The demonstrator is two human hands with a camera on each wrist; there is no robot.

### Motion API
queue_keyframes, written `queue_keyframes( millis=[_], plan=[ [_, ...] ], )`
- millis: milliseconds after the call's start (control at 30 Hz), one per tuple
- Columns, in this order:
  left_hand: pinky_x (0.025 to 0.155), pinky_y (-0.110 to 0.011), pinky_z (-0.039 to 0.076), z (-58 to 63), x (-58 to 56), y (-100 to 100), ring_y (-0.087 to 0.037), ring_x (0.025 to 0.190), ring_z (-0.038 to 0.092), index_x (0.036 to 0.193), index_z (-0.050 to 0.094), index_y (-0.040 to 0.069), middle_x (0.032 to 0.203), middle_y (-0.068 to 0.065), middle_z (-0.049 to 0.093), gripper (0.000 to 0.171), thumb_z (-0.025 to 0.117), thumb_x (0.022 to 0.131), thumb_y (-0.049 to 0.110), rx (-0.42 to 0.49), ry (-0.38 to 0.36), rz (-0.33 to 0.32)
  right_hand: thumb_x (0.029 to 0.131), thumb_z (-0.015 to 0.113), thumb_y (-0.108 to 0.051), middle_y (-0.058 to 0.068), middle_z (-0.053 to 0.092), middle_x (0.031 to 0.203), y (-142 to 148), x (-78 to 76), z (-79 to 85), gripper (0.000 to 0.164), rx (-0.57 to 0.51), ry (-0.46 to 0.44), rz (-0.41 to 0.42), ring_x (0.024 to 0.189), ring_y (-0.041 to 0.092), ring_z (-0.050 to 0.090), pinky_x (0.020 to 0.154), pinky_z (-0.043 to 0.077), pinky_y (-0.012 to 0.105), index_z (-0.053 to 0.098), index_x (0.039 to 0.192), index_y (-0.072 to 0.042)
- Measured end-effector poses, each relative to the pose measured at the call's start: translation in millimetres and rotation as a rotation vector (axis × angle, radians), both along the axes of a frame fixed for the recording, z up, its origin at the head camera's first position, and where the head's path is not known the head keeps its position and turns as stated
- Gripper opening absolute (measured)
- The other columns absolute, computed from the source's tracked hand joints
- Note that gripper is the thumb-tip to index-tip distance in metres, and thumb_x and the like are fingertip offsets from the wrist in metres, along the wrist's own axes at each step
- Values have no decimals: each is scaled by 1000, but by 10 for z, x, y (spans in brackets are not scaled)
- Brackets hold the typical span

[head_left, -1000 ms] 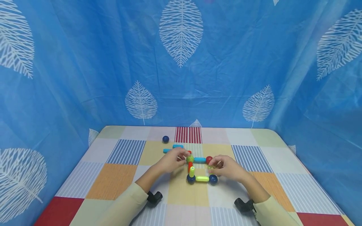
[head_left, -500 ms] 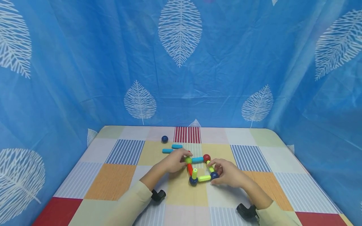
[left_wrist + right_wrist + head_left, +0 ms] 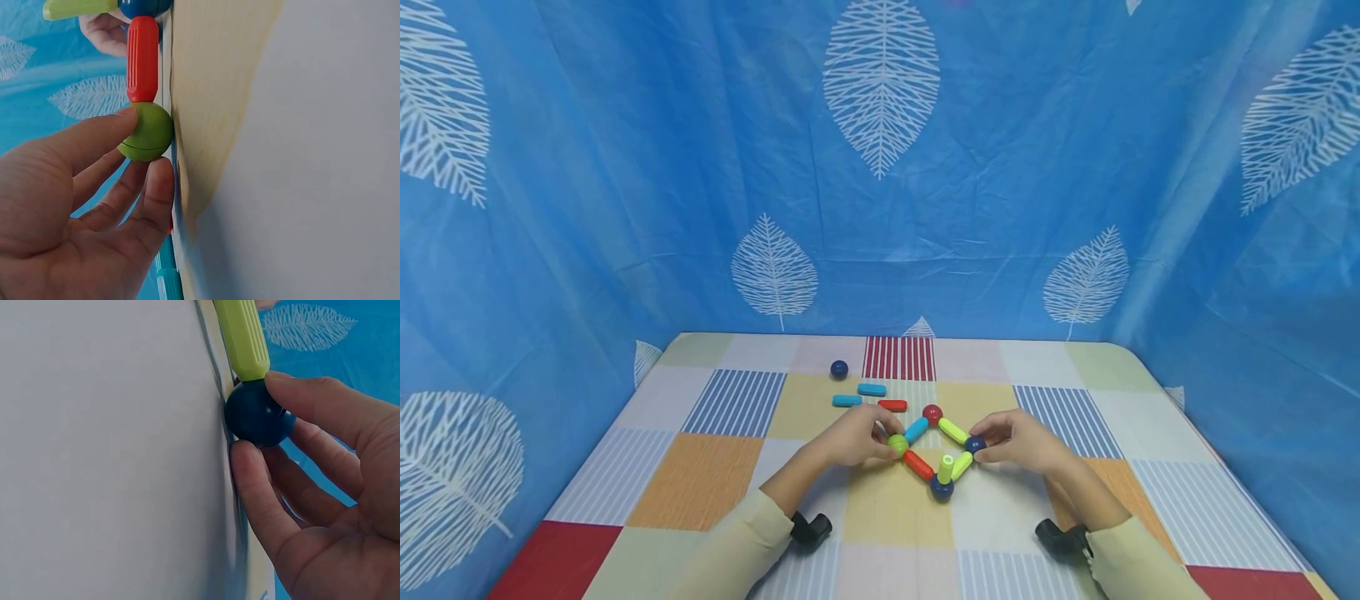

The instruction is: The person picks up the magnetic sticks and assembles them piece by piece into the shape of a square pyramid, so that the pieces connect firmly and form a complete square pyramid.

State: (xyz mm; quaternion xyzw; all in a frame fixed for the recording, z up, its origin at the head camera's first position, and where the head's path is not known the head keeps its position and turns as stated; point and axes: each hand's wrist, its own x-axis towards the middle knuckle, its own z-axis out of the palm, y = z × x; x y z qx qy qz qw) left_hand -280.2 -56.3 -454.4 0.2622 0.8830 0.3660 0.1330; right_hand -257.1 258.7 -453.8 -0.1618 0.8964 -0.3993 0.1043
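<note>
A closed diamond of magnetic balls and rods lies on the table. My left hand (image 3: pixel 856 435) pinches its green ball (image 3: pixel 149 132) between thumb and fingers, at the left corner. At the right corner my right hand (image 3: pixel 1022 443) pinches a dark blue ball (image 3: pixel 259 414). A red ball (image 3: pixel 932 414) forms the far corner and another dark blue ball (image 3: pixel 942 489) the near one. The sides are a blue rod (image 3: pixel 917 430), a red rod (image 3: pixel 918 466) and two yellow-green rods. A further yellow-green rod (image 3: pixel 946 468) stands up from the near ball.
Behind the diamond, to the left, lie two loose blue rods (image 3: pixel 872 389) and a loose red rod (image 3: pixel 892 406). Farther back sits a loose dark blue ball (image 3: pixel 839 369). A blue curtain (image 3: pixel 880 250) with leaf prints surrounds the patchwork-covered table (image 3: pixel 899 521).
My right hand has taken hold of the right dark blue ball. The frame has closed at the right side and turned from a square stance into a diamond, its upright rod shifting right.
</note>
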Motion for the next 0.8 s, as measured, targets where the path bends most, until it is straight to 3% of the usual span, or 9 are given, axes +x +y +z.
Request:
queue_keyframes(
  millis=[467,700,800],
  plan=[
    [82,-28,58,15,-14,-46,-11,89,66,111,76,12,106,2,74,26,84,85,14,37,-5,-11,82,85,-12,10,75,111,8,10,-19,33,-66,-52,-28,101,21,69,84,57,22,75,112,-6],
    [72,-28,57,71,-127,-137,-14,90,66,117,74,10,108,-1,72,24,74,95,21,67,-2,57,82,86,-13,9,75,112,9,6,-20,35,-68,-71,-37,102,20,68,84,57,24,75,114,-6],
    [70,-29,55,87,-198,-190,-15,86,64,118,75,11,103,-1,70,23,70,98,22,76,40,106,81,86,-12,10,75,113,7,8,-20,35,-73,-77,-35,103,21,68,84,58,25,75,114,-6]
  ],
)
